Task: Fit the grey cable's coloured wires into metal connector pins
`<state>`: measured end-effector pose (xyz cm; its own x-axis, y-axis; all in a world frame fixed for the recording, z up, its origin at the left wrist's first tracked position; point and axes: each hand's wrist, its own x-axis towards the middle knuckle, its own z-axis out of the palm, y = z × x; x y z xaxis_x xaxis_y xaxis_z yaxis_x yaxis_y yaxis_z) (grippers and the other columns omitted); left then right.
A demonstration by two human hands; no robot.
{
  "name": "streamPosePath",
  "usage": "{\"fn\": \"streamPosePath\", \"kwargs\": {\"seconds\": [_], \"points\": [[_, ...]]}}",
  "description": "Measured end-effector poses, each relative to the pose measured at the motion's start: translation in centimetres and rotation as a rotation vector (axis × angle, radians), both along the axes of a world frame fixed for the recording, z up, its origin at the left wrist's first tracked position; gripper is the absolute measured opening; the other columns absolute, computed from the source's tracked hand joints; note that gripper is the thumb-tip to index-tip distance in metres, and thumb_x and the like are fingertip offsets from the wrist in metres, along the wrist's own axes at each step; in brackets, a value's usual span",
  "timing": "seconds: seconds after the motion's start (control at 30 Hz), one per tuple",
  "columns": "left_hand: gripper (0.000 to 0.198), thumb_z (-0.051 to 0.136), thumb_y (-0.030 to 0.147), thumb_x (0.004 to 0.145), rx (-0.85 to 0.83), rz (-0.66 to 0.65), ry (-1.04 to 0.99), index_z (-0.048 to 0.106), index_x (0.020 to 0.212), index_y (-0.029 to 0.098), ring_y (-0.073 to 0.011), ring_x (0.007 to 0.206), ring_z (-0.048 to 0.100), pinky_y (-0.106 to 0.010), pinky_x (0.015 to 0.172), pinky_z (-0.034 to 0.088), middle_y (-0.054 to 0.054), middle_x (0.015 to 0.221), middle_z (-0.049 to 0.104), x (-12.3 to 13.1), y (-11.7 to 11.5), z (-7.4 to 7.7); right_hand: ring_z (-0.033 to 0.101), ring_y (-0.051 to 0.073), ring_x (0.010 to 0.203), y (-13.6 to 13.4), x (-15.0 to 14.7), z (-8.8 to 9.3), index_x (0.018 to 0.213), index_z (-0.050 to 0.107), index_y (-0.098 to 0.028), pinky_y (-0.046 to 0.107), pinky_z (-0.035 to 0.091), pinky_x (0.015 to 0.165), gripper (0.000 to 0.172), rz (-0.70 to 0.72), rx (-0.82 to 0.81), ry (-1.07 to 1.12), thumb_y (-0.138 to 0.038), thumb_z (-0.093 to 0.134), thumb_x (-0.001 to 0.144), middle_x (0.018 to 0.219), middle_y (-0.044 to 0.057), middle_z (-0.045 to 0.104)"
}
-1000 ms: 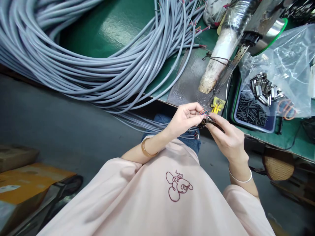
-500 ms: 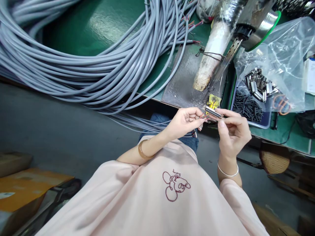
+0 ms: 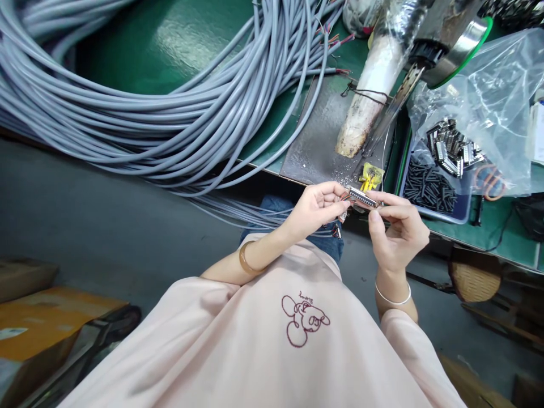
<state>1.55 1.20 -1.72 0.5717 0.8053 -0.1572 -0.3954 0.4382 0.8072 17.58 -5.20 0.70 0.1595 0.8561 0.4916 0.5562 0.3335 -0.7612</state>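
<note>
A metal multi-pin connector (image 3: 362,197) is pinched between the thumb and fingers of my right hand (image 3: 402,229), tilted with its row of contacts facing up. My left hand (image 3: 318,205) is closed on thin coloured wires (image 3: 344,196) at the connector's left end. Its fingertips are so close to the connector that I cannot tell whether they touch it. Just beyond the connector, a yellow clip-like piece (image 3: 370,177) sits at the table edge. Below my left hand, another connector end (image 3: 336,230) hangs by my lap.
Grey cables (image 3: 204,124) lie in a thick coil across the green table (image 3: 140,62). A wrapped white soldering arm (image 3: 365,107) and a solder spool (image 3: 463,54) stand over a metal plate (image 3: 312,136). At right, a blue tray (image 3: 461,212) holds black sleeves and bagged connectors (image 3: 450,150).
The connector and my right hand have shifted slightly left, bringing the connector closer to my left fingers. Both hands keep their grip.
</note>
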Motion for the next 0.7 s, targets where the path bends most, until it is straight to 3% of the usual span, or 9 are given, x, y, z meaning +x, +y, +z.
{"fn": "streamPosePath", "kwargs": {"seconds": [0.2,0.33,0.43,0.53,0.63,0.7], "points": [[0.027,0.079,0.032,0.081,0.012,-0.012,0.052,0.061,0.080,0.013,-0.0017,0.042,0.042,-0.014,0.040,0.031,0.002,0.059,0.063,-0.1,0.0,0.4,0.076,0.022,0.098,0.3,-0.2,0.0,0.092,0.063,-0.022,0.039,0.068,0.079,0.007,-0.055,0.053,0.052,-0.017,0.066,0.091,0.106,0.006,0.076],[0.024,0.078,0.032,0.082,0.075,0.083,0.078,0.065,0.082,0.012,-0.0024,0.045,0.045,-0.016,0.043,0.036,0.001,0.062,0.064,-0.5,0.2,0.6,0.075,0.021,0.097,-0.1,1.1,0.6,0.095,0.068,-0.024,0.039,0.066,0.084,0.011,-0.139,0.092,-0.175,-0.014,0.070,0.088,0.110,0.004,0.076],[0.021,0.078,0.028,0.081,0.122,0.172,0.080,0.064,0.080,0.012,-0.0027,0.048,0.047,-0.016,0.048,0.041,0.002,0.063,0.062,-0.9,0.5,0.4,0.075,0.019,0.096,-0.5,2.5,0.6,0.098,0.071,-0.025,0.034,0.065,0.087,0.020,-0.038,0.040,-0.474,-0.012,0.075,0.084,0.121,0.004,0.073],[0.019,0.076,0.026,0.079,0.141,0.171,0.095,0.064,0.077,0.012,-0.0033,0.052,0.050,-0.015,0.051,0.042,0.001,0.066,0.062,-1.1,0.8,0.4,0.075,0.018,0.100,-0.6,3.0,0.0,0.109,0.070,-0.026,0.030,0.066,0.084,0.026,0.120,0.009,-0.691,-0.012,0.072,0.087,0.132,0.006,0.070],[0.018,0.077,0.024,0.077,0.151,0.127,0.109,0.063,0.076,0.012,-0.0034,0.054,0.049,-0.015,0.051,0.039,0.002,0.066,0.061,-0.8,0.9,0.5,0.075,0.019,0.105,-0.2,2.4,-0.6,0.114,0.070,-0.025,0.028,0.065,0.084,0.031,0.177,0.099,-0.763,-0.010,0.072,0.086,0.133,0.007,0.070],[0.018,0.077,0.023,0.076,0.158,0.108,0.104,0.063,0.076,0.012,-0.0036,0.053,0.048,-0.015,0.051,0.039,0.003,0.064,0.059,-0.6,0.9,0.6,0.075,0.020,0.107,0.2,1.7,-0.8,0.114,0.070,-0.025,0.028,0.065,0.086,0.035,0.142,0.162,-0.690,-0.007,0.074,0.084,0.131,0.007,0.071]]}}
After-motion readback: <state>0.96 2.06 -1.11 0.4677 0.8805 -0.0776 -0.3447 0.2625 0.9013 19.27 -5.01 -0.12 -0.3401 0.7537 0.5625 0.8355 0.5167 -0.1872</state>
